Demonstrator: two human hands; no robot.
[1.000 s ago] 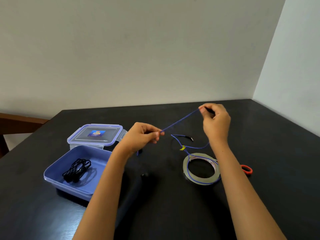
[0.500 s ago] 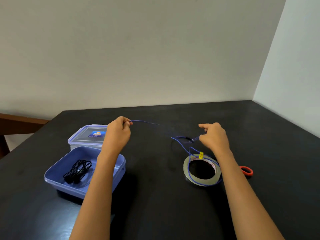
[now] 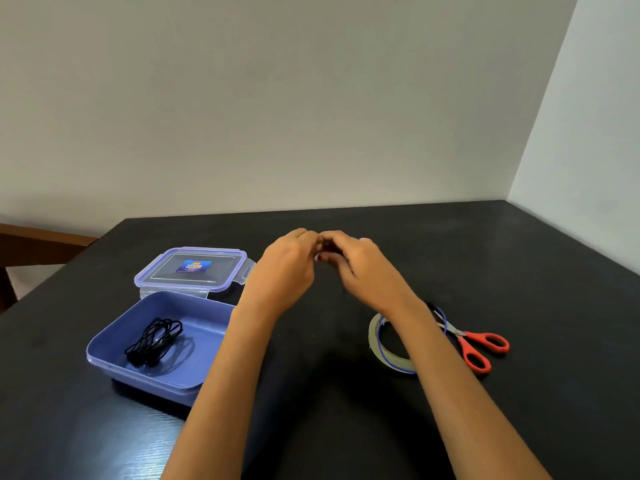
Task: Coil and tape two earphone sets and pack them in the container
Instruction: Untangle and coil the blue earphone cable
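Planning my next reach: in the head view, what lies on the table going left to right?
Blue container holding the black earphones → left hand → right hand → tape roll with the blue earphone cable looped over it → red-handled scissors. The lid overlaps the container, so it's left out.

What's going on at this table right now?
A person's left hand and right hand meet fingertip to fingertip above the black table; what they hold, if anything, is blurred. A blue earphone cable lies looped over the tape roll, beside red-handled scissors. A black coiled set sits in the blue container, its lid off behind it.
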